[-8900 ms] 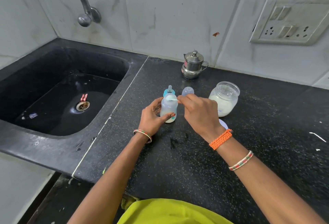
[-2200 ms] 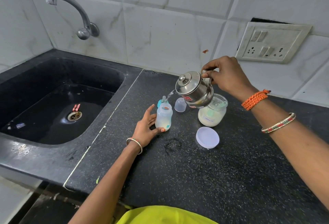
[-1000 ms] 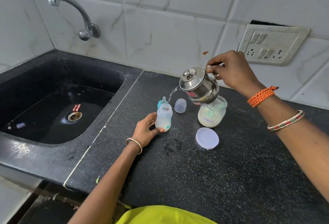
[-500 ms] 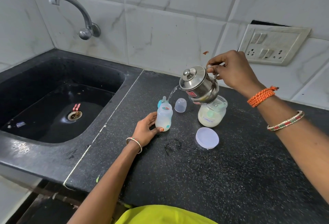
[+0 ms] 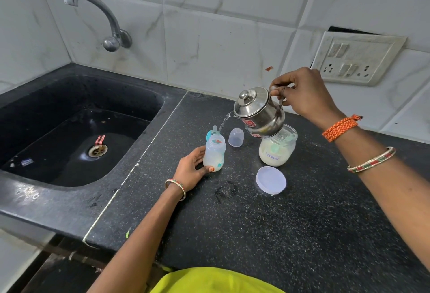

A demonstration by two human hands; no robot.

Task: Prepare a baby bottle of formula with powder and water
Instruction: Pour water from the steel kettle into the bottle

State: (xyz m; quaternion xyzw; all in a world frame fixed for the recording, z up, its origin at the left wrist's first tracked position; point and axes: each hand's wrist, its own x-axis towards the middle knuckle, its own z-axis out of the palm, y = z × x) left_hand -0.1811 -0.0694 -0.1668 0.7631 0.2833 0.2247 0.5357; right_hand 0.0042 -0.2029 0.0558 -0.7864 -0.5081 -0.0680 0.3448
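Water streams from the small lidded steel pot (image 5: 259,112), tipped by the right hand (image 5: 302,93), whose fingers pinch round its handle. It falls into the little translucent plastic baby bottle (image 5: 214,153) standing upright on the black speckled stone counter (image 5: 256,234), just right of the black sink (image 5: 76,130). The left hand (image 5: 189,170) cups the bottle low, thumb across its front. That bottle looks light and tippy, probably slick if wet, so a low grip suits it. Close by: the blue-collared teat (image 5: 212,132) just behind, a clear dome cap (image 5: 236,137) beside it, the open glass jar of formula powder (image 5: 277,148) directly under the pot, and its round white lid (image 5: 271,180) lying flat. Crowded, but nothing blocks the stream.
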